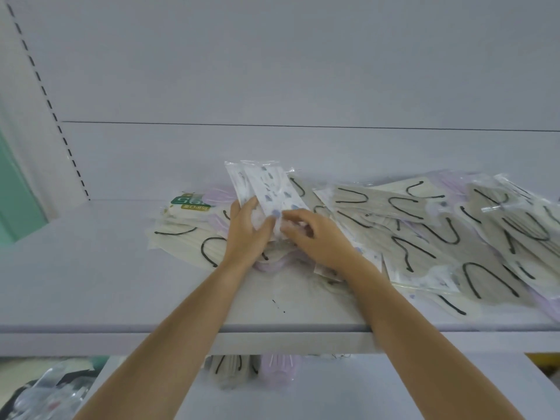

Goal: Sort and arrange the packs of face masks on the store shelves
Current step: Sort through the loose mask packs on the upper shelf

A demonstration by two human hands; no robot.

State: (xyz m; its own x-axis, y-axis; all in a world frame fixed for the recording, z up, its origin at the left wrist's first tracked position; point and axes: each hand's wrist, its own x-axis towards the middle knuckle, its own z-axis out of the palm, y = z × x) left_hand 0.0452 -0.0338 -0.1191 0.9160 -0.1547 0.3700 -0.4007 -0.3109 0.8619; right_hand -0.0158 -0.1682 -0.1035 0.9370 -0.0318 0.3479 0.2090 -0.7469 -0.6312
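Midway along the shelf (91, 283), our left hand (244, 234) grips the blue-spotted mask packs (266, 189) from the left and our right hand (315, 237) pinches their near end with curled fingers; their long axis runs away from us toward the back edge, above the beige packs (424, 237).

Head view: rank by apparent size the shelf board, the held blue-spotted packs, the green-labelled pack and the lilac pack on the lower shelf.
1. shelf board
2. blue-spotted packs
3. green-labelled pack and lilac pack: visible parts look alike, both partly hidden, so unranked.
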